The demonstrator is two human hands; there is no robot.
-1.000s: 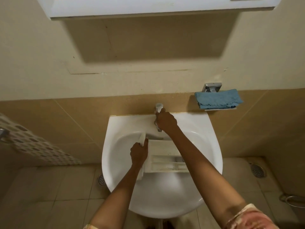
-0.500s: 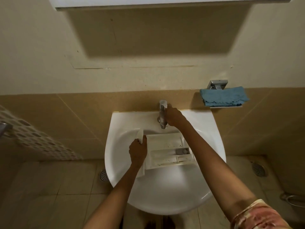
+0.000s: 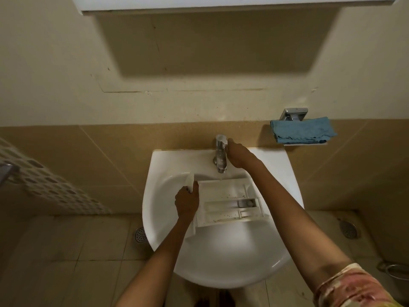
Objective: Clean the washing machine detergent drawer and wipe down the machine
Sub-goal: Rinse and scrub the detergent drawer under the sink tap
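A white detergent drawer (image 3: pixel 225 202) with several compartments and dark specks lies inside the white sink (image 3: pixel 221 258), just under the spout. My left hand (image 3: pixel 187 201) grips the drawer's front panel at its left end. My right hand (image 3: pixel 238 156) rests against the right side of the chrome tap (image 3: pixel 220 154), fingers on its top handle. A thin stream of water seems to fall from the spout onto the drawer's back edge. The washing machine is out of view.
A folded blue cloth (image 3: pixel 302 130) lies on a small wall shelf right of the tap. A perforated white basket (image 3: pixel 51 185) is at the left. Floor drains (image 3: pixel 139 234) (image 3: pixel 348 229) sit on either side of the sink. A white cabinet (image 3: pixel 221 4) hangs above.
My right hand shifted from on top of the tap to its right side, uncovering the tap. The drawer moved back under the spout, and the view tilted down slightly.
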